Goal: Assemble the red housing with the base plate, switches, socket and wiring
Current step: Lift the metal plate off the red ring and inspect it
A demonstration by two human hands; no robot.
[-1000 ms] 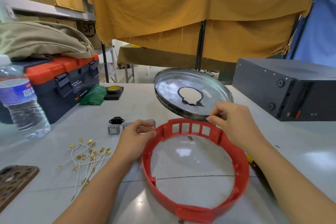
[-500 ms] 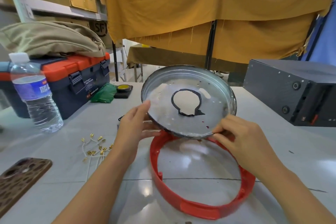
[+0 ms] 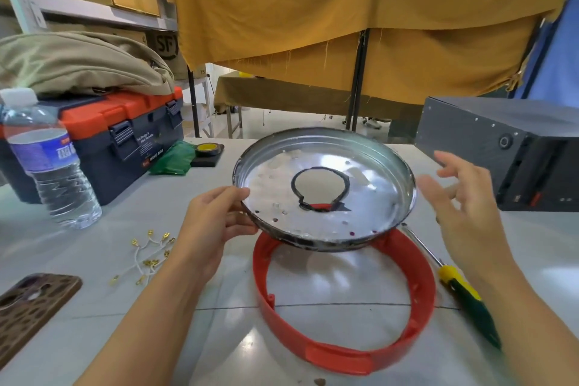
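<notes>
R hand (image 3: 463, 213) just let go, fingers spread; L hand (image 3: 210, 222) alone grips base plate (image 3: 326, 197) rim, tilted over red housing (image 3: 344, 316). Not seated yet.

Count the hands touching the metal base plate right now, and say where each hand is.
1. The left hand grips the base plate at its left rim, holding it tilted above the red housing. The right hand is open beside the right rim, not touching.
</notes>
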